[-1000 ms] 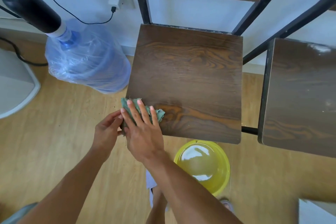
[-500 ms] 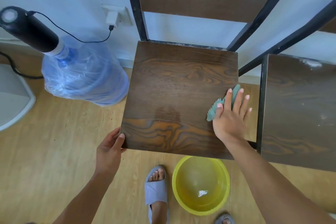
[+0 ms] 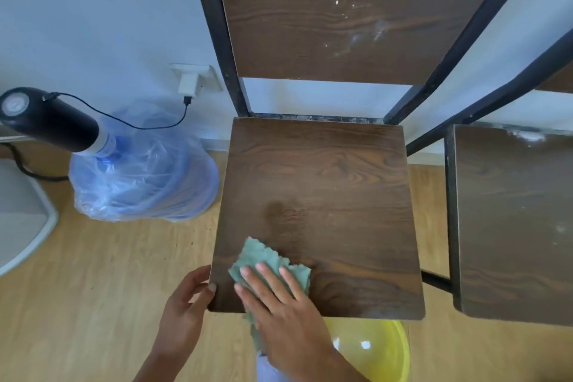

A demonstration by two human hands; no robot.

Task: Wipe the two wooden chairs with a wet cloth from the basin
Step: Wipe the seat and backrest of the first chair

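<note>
**Wiping the near corner of the first chair seat**

The right hand (image 3: 279,316) lay flat and open, fingers spread, pressing a green cloth (image 3: 269,260) onto the chair seat (image 3: 319,195). The cloth sat at the seat's front left corner, with one end hanging over the front edge. The left hand (image 3: 183,313) was curled loosely round that same corner, thumb touching the side edge, which looked like a steadying grip.

To do this stroke well, I judged the palm should keep even pressure while the cloth travels across the seat in overlapping passes, working from the front edge toward the backrest (image 3: 335,9). The dangling end would be better folded under the palm, so that the whole cloth meets the wood. A darker, seemingly damp band ran along the front of the seat, and most of the surface behind it looked dull and probably unwiped. The backrest above the seat showed pale smears needing attention too.

The cloth was bunched rather than flat. Its long axis ran from the seat's front edge diagonally back and left, pointing roughly along the fingers.

A second chair (image 3: 511,220) stood just right of the seat, dusty at its back edge. A yellow basin (image 3: 384,347) sat on the floor below the seat's front edge.
</note>
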